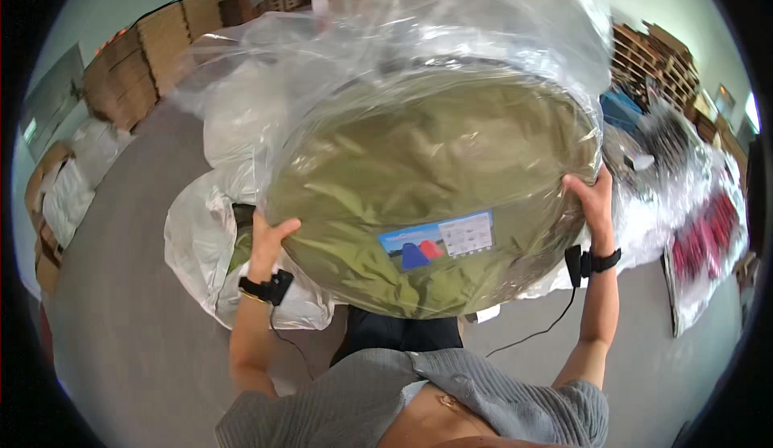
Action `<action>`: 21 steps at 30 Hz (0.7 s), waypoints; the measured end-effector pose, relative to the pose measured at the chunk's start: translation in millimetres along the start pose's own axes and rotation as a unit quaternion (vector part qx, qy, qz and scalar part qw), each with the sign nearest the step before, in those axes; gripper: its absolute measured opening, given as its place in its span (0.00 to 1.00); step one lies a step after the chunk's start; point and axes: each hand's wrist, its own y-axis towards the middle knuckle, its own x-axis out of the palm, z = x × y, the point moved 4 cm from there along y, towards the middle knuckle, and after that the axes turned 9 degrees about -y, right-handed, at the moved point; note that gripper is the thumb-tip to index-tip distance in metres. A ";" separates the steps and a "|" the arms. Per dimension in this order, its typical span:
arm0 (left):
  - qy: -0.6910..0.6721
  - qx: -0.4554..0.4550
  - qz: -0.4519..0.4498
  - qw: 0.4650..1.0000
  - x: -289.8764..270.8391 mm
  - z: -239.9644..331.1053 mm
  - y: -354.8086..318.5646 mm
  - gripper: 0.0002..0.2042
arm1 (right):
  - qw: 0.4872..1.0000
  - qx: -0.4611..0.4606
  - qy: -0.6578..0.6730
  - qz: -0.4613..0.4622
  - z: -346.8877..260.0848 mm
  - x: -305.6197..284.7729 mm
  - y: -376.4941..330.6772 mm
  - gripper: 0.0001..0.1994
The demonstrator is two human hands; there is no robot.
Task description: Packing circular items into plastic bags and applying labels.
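Your left hand (266, 245) grips the lower-left edge of a round olive-green fabric case (403, 158), thumb laid over the front face through clear film. Your right hand (596, 202) pinches the right edge a little higher, its thumb also on the front; the fingers behind the case are mostly hidden, so how far they reach round cannot be told. The case is in front of your torso, its broad face turned up toward you, and a printed card (437, 241) picturing a blue and a red tent sits slightly askew on its lower half.

The clear plastic bag (475, 13) covers the case and billows loosely beyond its far edge. To handle this well, you would probably do best to keep both thumbs on the firm rim rather than on slack film, level the two grips, and press trapped air toward the loose end.

Mind the cables from your black wrist straps (278, 287). White plastic sacking (197, 231) lies beside your left hand; wrapped goods with pink contents (707, 235) lie to the right. Cardboard (149, 57) is stacked farther off.
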 end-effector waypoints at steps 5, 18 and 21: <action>0.075 0.001 -0.126 0.989 51.1 55.8 84.9 0.30 | 0.998 0.000 -0.054 -0.012 -0.7 -36.2 2.0 0.22; -0.119 -0.052 -0.228 0.965 137.2 167.3 154.0 0.16 | 0.963 -0.045 0.255 -0.067 -71.2 -52.3 72.6 0.15; -0.092 -0.030 -0.314 0.944 140.6 196.5 129.3 0.17 | 0.964 -0.130 0.224 -0.068 -74.0 -70.9 85.7 0.15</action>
